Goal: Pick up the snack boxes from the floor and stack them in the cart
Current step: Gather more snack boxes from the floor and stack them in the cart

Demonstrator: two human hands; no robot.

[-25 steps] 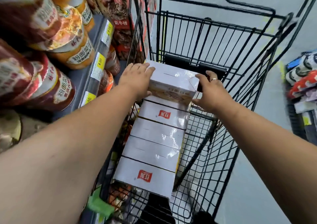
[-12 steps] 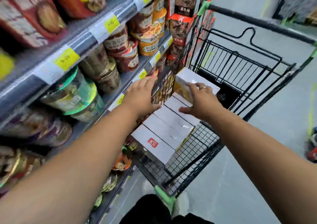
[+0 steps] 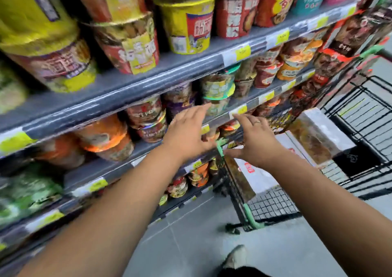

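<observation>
A black wire cart [image 3: 273, 204] with green corner trim stands at the right. Inside it lies a row of white snack boxes [image 3: 261, 177] with red logos, and one more snack box [image 3: 322, 136] rests on top at the far end. My left hand [image 3: 186, 134] hovers in front of the shelf, left of the cart, fingers spread and holding nothing. My right hand [image 3: 254, 143] hovers above the cart's near left corner, fingers spread, also holding nothing. Neither hand touches a box.
Shelves [image 3: 135, 88] of instant noodle cups with yellow price tags fill the left and top of the view, right beside the cart. Grey tiled floor [image 3: 191, 240] lies below, with my shoe [image 3: 235, 257] near the bottom edge.
Both hands have let go of the top box and pulled back from the cart toward me. The view has swung left toward the shelves.
</observation>
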